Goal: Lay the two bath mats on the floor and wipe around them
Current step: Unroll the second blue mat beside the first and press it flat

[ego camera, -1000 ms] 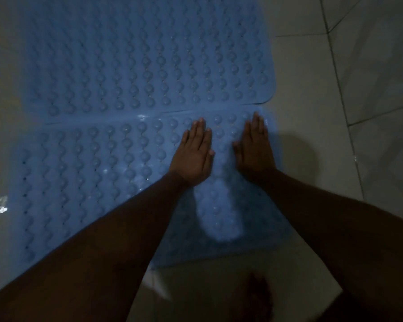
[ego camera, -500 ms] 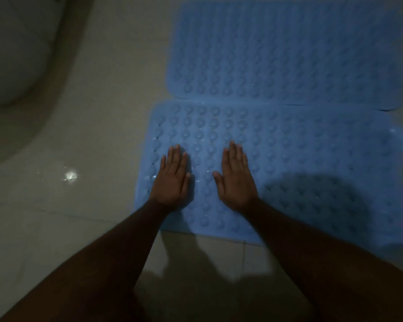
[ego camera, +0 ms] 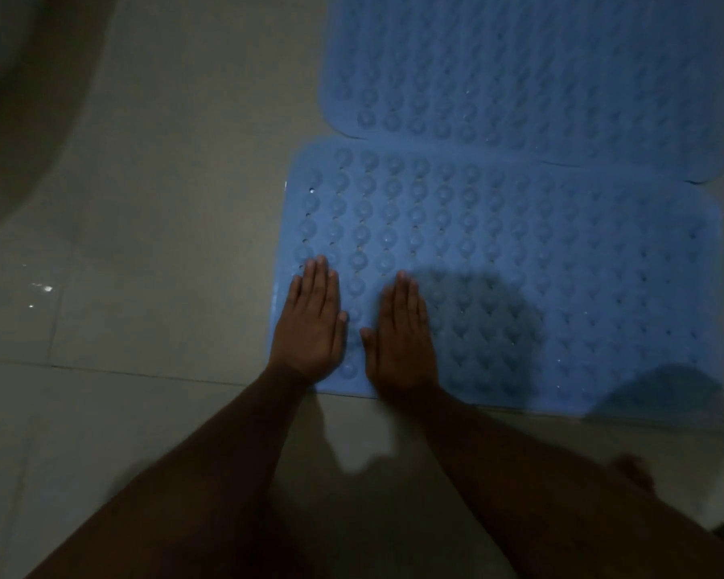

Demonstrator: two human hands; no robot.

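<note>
Two blue rubber bath mats with rows of round suction bumps lie flat on the tiled floor. The near mat (ego camera: 540,265) spreads across the middle right, and the far mat (ego camera: 540,68) sits behind it, their long edges overlapping slightly. My left hand (ego camera: 312,323) lies palm down on the near mat's left front corner, fingers straight and together. My right hand (ego camera: 402,336) lies flat beside it on the same mat. Neither hand holds anything.
Pale floor tiles (ego camera: 164,244) with a wet glint (ego camera: 45,288) spread to the left. A curved white fixture (ego camera: 22,98) fills the upper left corner. Bare tile runs along the near mat's front edge. A dark foot (ego camera: 634,474) shows at lower right.
Both hands have slid leftward along the near mat, from its right end to its left front corner, staying flat. My view has shifted left with them.
</note>
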